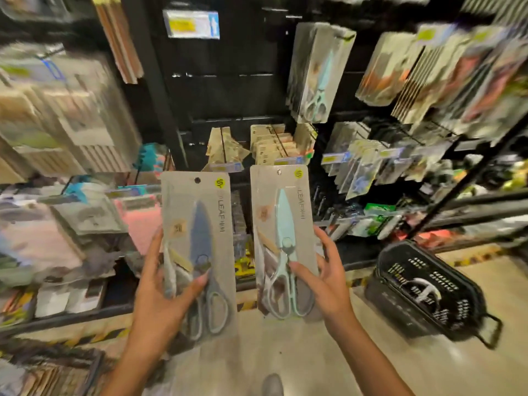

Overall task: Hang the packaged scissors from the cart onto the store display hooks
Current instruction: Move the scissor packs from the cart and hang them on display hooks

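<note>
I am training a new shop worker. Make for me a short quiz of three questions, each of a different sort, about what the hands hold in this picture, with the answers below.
1. True or false: the left hand holds a scissors pack with a grey-blue blade cover.
2. Which colour are the scissors in the pack that the right hand holds? A) red B) pale mint C) black
3. Fill the gap: on the floor at the right stands a black ____.

Key: 1 true; 2 B; 3 basket
</note>
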{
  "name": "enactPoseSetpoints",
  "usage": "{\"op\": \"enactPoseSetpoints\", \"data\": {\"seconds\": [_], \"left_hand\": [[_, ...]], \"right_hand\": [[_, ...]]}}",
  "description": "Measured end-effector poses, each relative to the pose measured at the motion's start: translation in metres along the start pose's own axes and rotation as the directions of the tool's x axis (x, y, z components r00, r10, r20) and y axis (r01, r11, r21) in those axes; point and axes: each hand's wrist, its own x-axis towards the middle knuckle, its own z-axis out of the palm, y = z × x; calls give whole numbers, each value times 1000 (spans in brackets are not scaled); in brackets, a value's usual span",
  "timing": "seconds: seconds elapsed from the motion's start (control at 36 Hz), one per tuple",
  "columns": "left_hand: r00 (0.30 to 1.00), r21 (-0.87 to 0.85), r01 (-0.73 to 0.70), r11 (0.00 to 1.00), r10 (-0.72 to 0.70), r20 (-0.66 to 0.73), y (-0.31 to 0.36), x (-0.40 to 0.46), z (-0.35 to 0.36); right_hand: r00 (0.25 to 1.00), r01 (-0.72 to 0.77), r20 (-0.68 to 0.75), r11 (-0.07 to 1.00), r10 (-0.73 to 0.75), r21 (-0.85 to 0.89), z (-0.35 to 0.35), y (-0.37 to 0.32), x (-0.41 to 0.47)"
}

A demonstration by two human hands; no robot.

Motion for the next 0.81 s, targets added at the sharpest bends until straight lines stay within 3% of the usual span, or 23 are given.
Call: {"op": "enactPoseSetpoints", "data": {"seconds": [0.28,0.44,0.58,0.81], "left_hand": [[997,-68,-54,996,58,57,47,20,51],[984,-76,-161,984,166,65,65,49,87],[969,-45,-245,969,246,27,83,78,132],[975,-46,-218,975,216,-54,122,120,231]], "right_hand": [[992,124,-14,992,-124,-25,-45,-56,15],[985,171,7,985,-170,-32,-76,-78,59],[976,219,23,976,-218,-8,-108,-92,110],[961,265,76,964,-266,25,-172,-113,195]]}}
